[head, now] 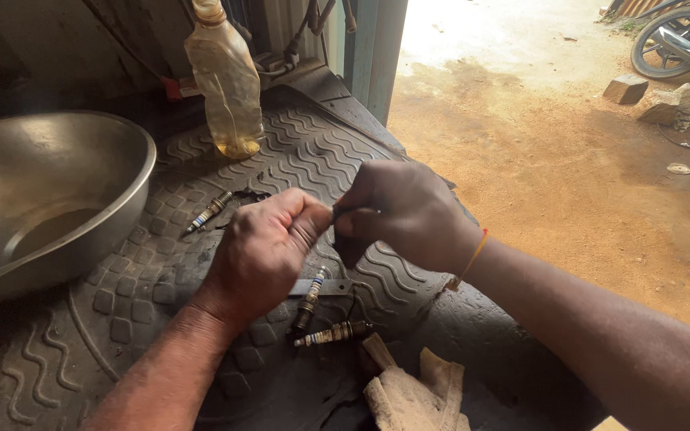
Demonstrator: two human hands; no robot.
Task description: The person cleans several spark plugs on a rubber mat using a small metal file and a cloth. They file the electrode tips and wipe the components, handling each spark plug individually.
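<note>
— On the black rubber mat (313,152) with its wavy ridges, what do we have lying about?

— Three spark plugs. One (208,212) sits alone between the steel bowl (133,160) and our left hand (265,247). Two more, one (311,297) nearly upright in the picture and one (334,333) lying crosswise, rest just below our hands, their ends close together. A flat metal strip (331,286) lies under the upper one.

— And the hands themselves?

— Our left hand is clenched in a fist, knuckles up. Our right hand (397,211) is closed too, pinching a small dark piece (346,214) that pokes out between the two hands. We cannot tell what that piece is; the fingers hide nearly all of it.

— Anything else near us?

— A clear plastic bottle (225,80) holding a little yellowish liquid stands at the back of the mat, its top cut off by the picture's edge. A worn beige rag (409,395) lies crumpled at the front, beside the lower plugs. The bowl is smooth, shiny and round, partly out of view on the left. Beyond the mat, reddish dirt ground (553,160) runs outward.
</note>
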